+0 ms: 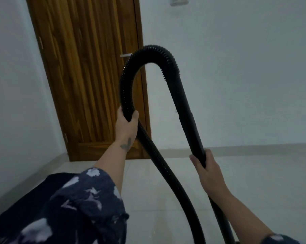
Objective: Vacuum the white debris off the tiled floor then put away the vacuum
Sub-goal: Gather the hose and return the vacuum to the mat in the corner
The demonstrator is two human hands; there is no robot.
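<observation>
A black ribbed vacuum hose (131, 67) arches high in front of me and bends into a smooth black wand (185, 111). My left hand (126, 125) is closed around the ribbed hose below the arch. My right hand (206, 167) grips the wand lower down, near waist height. The hose trails from my left hand down past the bottom edge of the view. The vacuum body is out of sight. The pale tiled floor (157, 191) shows no white debris that I can make out.
A closed wooden door (89, 76) with a silver handle (126, 55) stands straight ahead in the corner. White walls run on the left and the right (245, 85). A dark mat or cloth (34, 196) lies on the floor at the lower left.
</observation>
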